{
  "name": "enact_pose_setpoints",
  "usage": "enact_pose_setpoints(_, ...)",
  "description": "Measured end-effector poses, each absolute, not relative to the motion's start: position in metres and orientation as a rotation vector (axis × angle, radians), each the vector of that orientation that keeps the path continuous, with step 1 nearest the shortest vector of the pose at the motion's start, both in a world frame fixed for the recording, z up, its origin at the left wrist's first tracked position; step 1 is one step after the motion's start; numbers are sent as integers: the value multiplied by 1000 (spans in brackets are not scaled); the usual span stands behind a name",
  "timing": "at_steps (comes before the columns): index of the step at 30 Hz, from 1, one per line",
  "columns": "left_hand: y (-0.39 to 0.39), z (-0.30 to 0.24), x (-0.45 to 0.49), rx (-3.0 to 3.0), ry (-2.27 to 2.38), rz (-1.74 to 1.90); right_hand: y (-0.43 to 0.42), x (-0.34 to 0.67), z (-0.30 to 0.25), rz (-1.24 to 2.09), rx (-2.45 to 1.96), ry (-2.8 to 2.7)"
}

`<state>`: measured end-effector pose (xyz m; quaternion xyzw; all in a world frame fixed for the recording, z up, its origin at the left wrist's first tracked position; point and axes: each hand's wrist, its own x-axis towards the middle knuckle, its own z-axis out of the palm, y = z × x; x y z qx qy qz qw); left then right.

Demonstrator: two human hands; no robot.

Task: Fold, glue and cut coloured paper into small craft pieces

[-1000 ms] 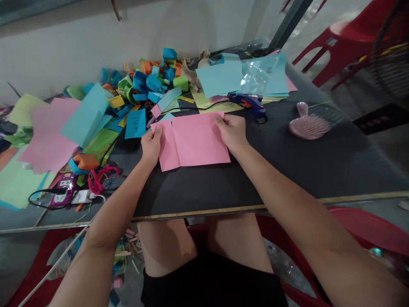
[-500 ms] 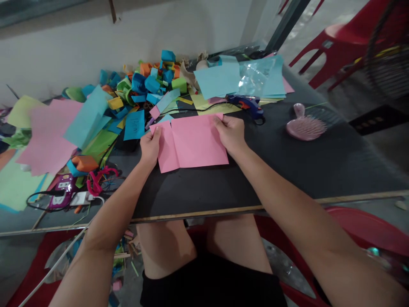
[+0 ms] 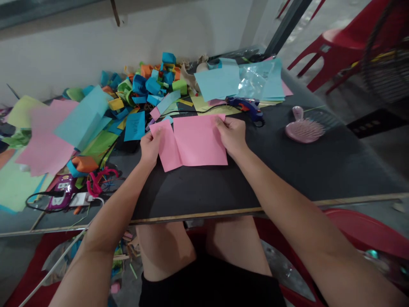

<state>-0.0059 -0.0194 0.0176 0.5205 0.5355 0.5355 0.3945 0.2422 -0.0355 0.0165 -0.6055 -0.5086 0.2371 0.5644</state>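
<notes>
A pink paper sheet (image 3: 194, 143) lies on the dark board (image 3: 287, 170) in front of me, with a vertical crease near its left side. My left hand (image 3: 150, 147) pinches the narrow left flap, which is lifted off the board. My right hand (image 3: 231, 134) grips the sheet's upper right edge with thumb on top. Both hands are closed on the paper.
A pile of folded blue, green and orange paper pieces (image 3: 150, 83) lies behind. Loose pink and blue sheets (image 3: 64, 123) spread left; light blue sheets (image 3: 220, 81) sit at the back. A blue glue gun (image 3: 247, 106), pink hairbrush (image 3: 303, 128) and red chairs (image 3: 345, 38) are to the right.
The left flap of the pink sheet has been raised and tilted inward by my left hand. My right hand has stayed on the upper right edge.
</notes>
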Motion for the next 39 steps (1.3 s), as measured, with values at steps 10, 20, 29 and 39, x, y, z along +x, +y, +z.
enact_pose_setpoints(10, -23, 26, -15, 1593, 1535, 1448, -36, 235, 22, 828, -1295, -1216)
enact_pose_setpoints(20, -26, 34, -13, 1757, 1656, 1398, -37, 236, 20, 343, -1546, -1303)
enact_pose_setpoints(29, -22, 25, -14, 1686, 1713, 1275, -36, 237, 20, 316, -1551, -1347)
enact_pose_setpoints(39, -17, 16, -21, 1624, 1670, 1300, -33, 238, 19, 320, -1586, -1356)
